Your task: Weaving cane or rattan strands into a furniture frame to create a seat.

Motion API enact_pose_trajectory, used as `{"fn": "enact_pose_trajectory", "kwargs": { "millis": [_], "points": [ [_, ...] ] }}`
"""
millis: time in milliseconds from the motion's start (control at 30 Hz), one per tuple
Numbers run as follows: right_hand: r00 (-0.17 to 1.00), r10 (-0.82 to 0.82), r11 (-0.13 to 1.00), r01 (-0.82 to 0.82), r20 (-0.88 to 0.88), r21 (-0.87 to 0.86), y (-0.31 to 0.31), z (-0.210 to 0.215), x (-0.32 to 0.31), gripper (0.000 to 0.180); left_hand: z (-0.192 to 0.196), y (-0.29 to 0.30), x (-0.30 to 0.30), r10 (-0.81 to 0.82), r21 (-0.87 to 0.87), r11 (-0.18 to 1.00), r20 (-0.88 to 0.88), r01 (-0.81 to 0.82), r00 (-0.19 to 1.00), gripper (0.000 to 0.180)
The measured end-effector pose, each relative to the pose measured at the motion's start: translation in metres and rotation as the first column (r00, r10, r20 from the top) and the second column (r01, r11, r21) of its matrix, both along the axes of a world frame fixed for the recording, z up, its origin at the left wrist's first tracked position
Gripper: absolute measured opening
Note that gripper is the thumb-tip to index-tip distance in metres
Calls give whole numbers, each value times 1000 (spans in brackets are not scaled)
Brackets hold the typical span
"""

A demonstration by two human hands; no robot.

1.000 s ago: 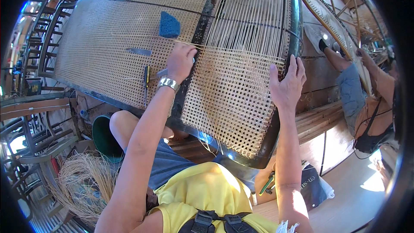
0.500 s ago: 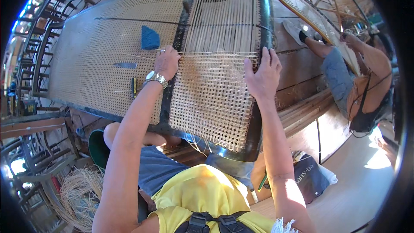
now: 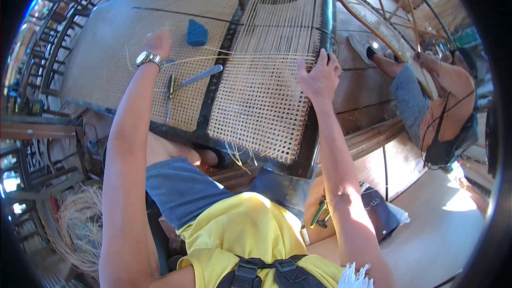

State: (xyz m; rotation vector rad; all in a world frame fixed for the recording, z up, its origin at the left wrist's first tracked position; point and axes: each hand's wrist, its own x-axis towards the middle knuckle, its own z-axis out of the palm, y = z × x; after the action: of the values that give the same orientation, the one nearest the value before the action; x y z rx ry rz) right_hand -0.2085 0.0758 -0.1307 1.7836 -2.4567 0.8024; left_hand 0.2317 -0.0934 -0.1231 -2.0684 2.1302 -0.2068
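Observation:
A black-framed panel (image 3: 328,8) lies before me, its right section partly woven with pale cane (image 3: 256,106) and its far part crossed by lengthwise strands alone. My right hand (image 3: 321,77) rests on the right edge of the frame, thumb spread from the fingers. Over the finished left mesh (image 3: 106,53), my left hand (image 3: 157,45) is closed, its fingertips too unclear to show what they hold. A loose cane strand (image 3: 205,57) runs from the weave toward my left wrist. Near my left forearm are a flat bluish tool (image 3: 200,76) and a yellow-and-black screwdriver (image 3: 170,88).
A blue block (image 3: 197,33) sits on the left mesh. A thin dark rod (image 3: 186,17) crosses the panel. Coiled cane (image 3: 80,218) lies at lower left, beside stacked chair frames. A dark bag (image 3: 377,210) is at lower right; another person (image 3: 442,101) works at right.
My left hand has moved left, away from the frame's crossbar, and the bluish tool has come into view. My right hand stays at the right edge, while the whole view has shifted slightly.

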Motion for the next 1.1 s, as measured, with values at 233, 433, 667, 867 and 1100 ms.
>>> {"fn": "enact_pose_trajectory", "kwargs": {
  "millis": [233,433,667,867,1100],
  "points": [
    [999,-3,997,7,-50,73,-3,1,7,80,-32,91,-28,-161,-90,987,-440,135,884,42],
    [1000,-22,998,23,-15,65,-4,-4,1,77,-69,117,-49,-199,-64,979,-495,193,846,49],
    [998,-38,999,39,-45,4,-6,-8,1,68,-84,117,-140,-215,-81,974,-634,213,742,59],
    [998,-44,999,44,-34,-5,-7,-6,-5,61,-43,134,-304,-358,-249,922,-840,297,407,65],
    [990,-105,994,102,96,37,-12,-7,-19,65,-59,162,-301,-382,-173,891,-785,420,488,66]
  ]
}}
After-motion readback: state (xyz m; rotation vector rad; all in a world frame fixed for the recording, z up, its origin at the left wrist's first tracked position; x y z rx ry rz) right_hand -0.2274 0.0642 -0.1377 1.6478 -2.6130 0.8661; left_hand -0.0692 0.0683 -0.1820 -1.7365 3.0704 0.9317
